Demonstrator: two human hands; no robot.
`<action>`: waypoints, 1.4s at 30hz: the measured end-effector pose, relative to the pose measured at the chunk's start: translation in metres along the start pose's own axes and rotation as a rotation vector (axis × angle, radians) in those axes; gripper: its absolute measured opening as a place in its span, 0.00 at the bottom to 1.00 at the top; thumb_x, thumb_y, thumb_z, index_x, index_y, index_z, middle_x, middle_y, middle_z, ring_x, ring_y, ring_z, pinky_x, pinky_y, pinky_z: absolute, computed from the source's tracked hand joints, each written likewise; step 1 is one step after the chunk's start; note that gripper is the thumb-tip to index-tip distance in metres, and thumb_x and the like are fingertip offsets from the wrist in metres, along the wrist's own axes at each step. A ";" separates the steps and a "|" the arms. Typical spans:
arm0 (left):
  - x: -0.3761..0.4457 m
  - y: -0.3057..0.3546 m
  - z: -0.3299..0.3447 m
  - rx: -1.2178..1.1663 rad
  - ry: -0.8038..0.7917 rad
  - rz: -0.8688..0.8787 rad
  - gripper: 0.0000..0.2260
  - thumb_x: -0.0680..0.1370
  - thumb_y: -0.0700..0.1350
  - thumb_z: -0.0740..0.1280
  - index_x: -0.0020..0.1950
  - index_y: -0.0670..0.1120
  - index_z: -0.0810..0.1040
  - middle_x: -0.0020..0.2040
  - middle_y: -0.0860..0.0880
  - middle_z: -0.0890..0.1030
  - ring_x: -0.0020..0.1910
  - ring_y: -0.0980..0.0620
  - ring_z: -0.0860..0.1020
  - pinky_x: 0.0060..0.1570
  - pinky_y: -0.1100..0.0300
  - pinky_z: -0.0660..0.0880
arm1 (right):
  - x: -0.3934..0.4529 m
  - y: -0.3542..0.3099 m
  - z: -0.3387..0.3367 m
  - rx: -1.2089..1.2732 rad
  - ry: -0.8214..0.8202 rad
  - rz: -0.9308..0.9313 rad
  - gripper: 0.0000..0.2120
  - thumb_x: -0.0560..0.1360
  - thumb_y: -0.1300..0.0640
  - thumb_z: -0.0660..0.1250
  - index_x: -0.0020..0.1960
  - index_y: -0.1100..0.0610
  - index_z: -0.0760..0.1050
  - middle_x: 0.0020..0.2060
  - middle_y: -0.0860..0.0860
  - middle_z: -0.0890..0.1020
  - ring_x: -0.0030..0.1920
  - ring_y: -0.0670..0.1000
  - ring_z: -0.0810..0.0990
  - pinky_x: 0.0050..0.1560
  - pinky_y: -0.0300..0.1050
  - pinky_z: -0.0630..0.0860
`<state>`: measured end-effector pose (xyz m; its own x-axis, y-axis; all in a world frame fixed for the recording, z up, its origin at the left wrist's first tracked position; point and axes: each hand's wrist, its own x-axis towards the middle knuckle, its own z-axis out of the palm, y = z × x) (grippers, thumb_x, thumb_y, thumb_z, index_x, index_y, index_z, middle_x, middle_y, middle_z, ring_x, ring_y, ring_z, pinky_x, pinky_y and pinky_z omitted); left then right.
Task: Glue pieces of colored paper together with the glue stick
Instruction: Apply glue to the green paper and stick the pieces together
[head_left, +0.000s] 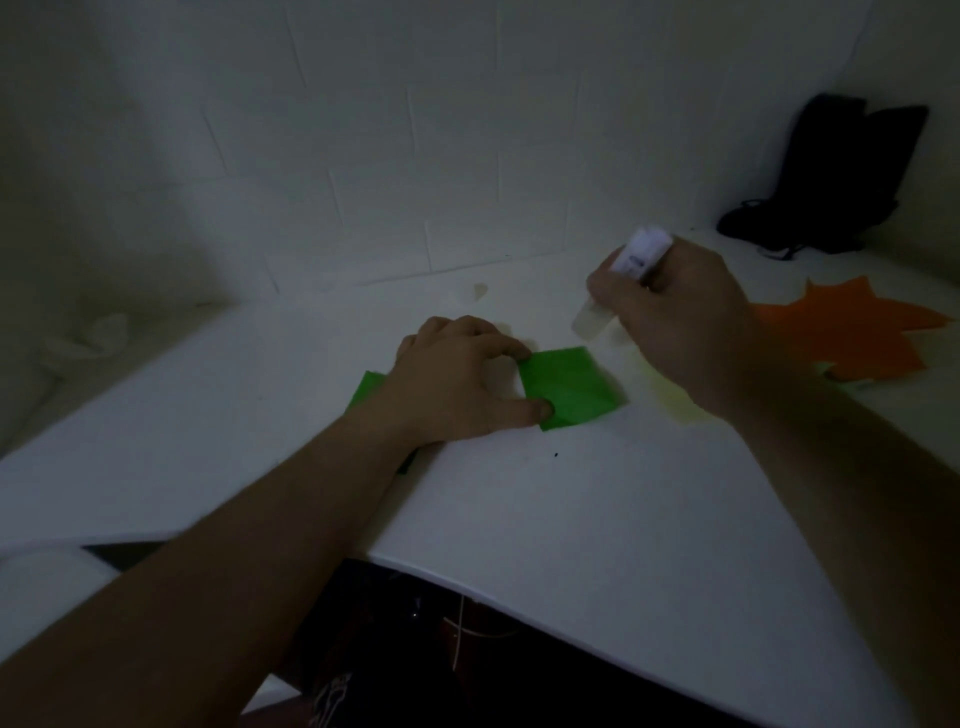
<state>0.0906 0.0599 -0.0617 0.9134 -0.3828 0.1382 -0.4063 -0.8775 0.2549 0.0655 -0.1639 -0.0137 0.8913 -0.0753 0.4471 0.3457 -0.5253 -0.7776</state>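
1. While your right hand (680, 322) curls round the glue stick (621, 280), the stick hangs tilted above the white table (597, 519), its pale lower end pointing down and left toward the green paper (571, 387); whether that end is capped is too blurred to tell.
2. Your left hand (457, 379) presses the green paper flat on the table, fingers bent, index tip and thumb tip on its left edge; the hand and wrist hide the paper's middle, so only its right part and a left corner show.
3. A pale yellow paper (670, 400) lies just right of the green one, mostly covered by your right hand.
4. An orange leaf-shaped paper (857, 332) lies further right, near the frame edge, well apart from the green paper.
5. A dark bag (831, 176) leans in the far right corner against the tiled wall (415, 156); detail is lost in the dim light.
6. Bare table stretches from the papers to the near edge.
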 end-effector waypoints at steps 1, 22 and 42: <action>0.000 0.000 0.000 0.004 -0.002 0.000 0.41 0.61 0.83 0.57 0.70 0.67 0.73 0.71 0.55 0.73 0.71 0.46 0.68 0.71 0.40 0.65 | 0.003 0.000 -0.001 -0.046 -0.049 -0.007 0.07 0.78 0.50 0.72 0.46 0.53 0.81 0.37 0.49 0.84 0.36 0.48 0.82 0.39 0.45 0.76; 0.001 0.001 -0.005 -0.040 -0.089 -0.036 0.44 0.57 0.82 0.61 0.72 0.71 0.68 0.71 0.57 0.69 0.71 0.47 0.65 0.70 0.45 0.64 | -0.006 0.021 0.030 -0.271 -0.345 -0.141 0.07 0.78 0.45 0.69 0.52 0.45 0.74 0.38 0.38 0.77 0.38 0.33 0.75 0.35 0.26 0.66; -0.001 0.001 -0.004 -0.051 -0.074 -0.022 0.43 0.57 0.83 0.60 0.71 0.70 0.68 0.72 0.57 0.69 0.73 0.47 0.64 0.73 0.42 0.62 | -0.001 0.033 0.003 -0.400 -0.295 -0.118 0.07 0.78 0.49 0.70 0.48 0.52 0.78 0.40 0.45 0.82 0.40 0.40 0.78 0.35 0.28 0.65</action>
<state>0.0893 0.0605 -0.0580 0.9209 -0.3850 0.0616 -0.3846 -0.8710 0.3056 0.0764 -0.1792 -0.0413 0.9176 0.2165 0.3334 0.3615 -0.8032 -0.4735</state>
